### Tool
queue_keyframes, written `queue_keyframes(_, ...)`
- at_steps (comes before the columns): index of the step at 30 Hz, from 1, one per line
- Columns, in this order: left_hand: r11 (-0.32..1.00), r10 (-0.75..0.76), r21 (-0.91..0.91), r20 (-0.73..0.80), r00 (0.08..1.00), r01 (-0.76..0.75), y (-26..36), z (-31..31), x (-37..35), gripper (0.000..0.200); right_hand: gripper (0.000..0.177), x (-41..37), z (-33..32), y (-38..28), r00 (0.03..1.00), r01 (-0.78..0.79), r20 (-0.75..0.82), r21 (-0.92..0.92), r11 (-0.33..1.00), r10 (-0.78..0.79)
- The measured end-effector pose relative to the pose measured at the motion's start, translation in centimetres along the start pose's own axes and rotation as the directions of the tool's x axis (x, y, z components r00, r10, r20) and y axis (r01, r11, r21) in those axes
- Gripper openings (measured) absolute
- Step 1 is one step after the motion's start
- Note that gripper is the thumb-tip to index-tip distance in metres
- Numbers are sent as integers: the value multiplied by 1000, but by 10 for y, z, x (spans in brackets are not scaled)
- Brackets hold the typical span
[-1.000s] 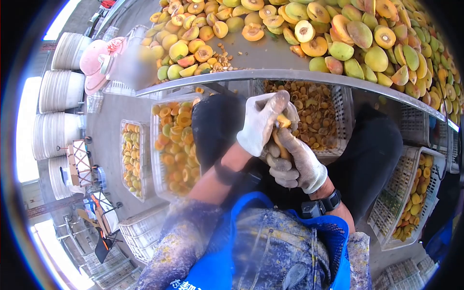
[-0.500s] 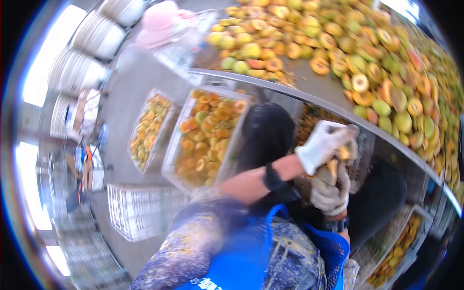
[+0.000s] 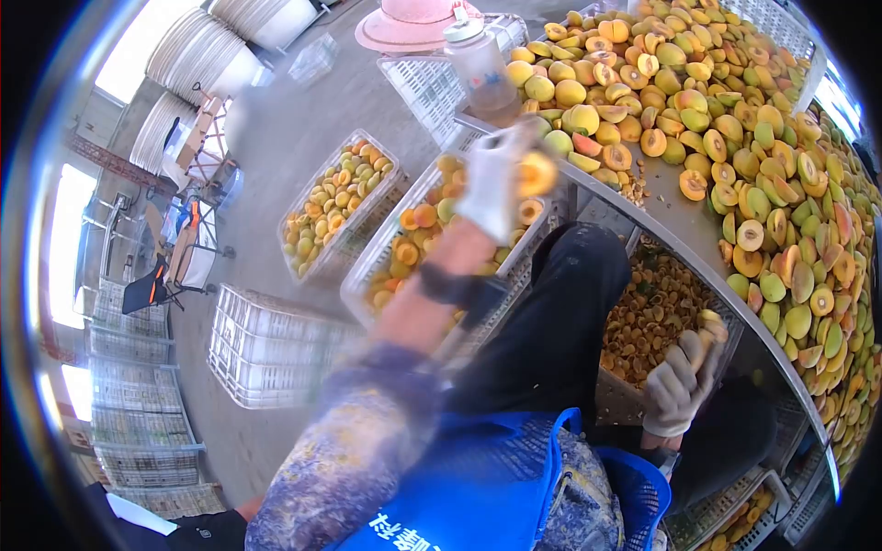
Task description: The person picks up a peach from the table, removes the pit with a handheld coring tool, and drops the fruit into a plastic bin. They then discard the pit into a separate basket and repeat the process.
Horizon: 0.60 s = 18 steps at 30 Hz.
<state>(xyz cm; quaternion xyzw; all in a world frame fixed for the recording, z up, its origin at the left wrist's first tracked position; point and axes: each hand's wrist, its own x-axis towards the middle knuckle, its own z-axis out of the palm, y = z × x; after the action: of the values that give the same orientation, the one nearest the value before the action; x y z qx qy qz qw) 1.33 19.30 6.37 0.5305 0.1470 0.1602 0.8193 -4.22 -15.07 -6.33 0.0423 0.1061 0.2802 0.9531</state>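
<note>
My left hand [image 3: 491,184], in a whitish glove and blurred by motion, is over the near fruit crate [image 3: 354,298]. A cut orange fruit half [image 3: 536,174] shows at its fingertips. Lower right, my right hand [image 3: 678,387], in a greyish glove, has its fingers closed round a small yellowish-brown thing [image 3: 710,323] that I cannot make out clearly. It is held beside a bin of brown pits or scraps [image 3: 654,312], below the edge of the metal table [image 3: 675,241]. Halved yellow, green and orange fruit [image 3: 772,202] is heaped on that table.
A second crate of fruit [image 3: 338,200] stands on the floor to the left. Nearer is an empty white crate [image 3: 266,344]. A plastic bottle [image 3: 482,73] and a pink hat [image 3: 409,23] are at the top. Another crate [image 3: 726,510] sits lower right.
My left hand has moved away from my right hand, up and left to the near crate, with a fruit half. My right hand is slightly lower and further right. The view has shifted.
</note>
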Motion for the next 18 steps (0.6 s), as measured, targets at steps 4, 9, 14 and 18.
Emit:
queue_keyframes(4, -251, 130, 955, 197, 972, -160, -11, -154, -11, 33, 38, 7, -49, -6, 923, -39, -375, 136, 990, 88)
queue_keyframes(9, -258, 19, 960, -106, 994, 107, -63, -180, -14, 61, 34, 17, -55, 15, 884, -142, -467, -194, 971, 36)
queue_keyframes(14, -241, 41, 969, -50, 998, 58, -123, -174, 51, 71, 36, 13, -30, 38, 782, -226, -620, -380, 897, -65)
queue_keyframes(18, -323, -116, 944, -104, 988, 62, -134, -188, 42, 66, 41, 21, -36, 38, 717, -342, -695, -406, 848, -44)
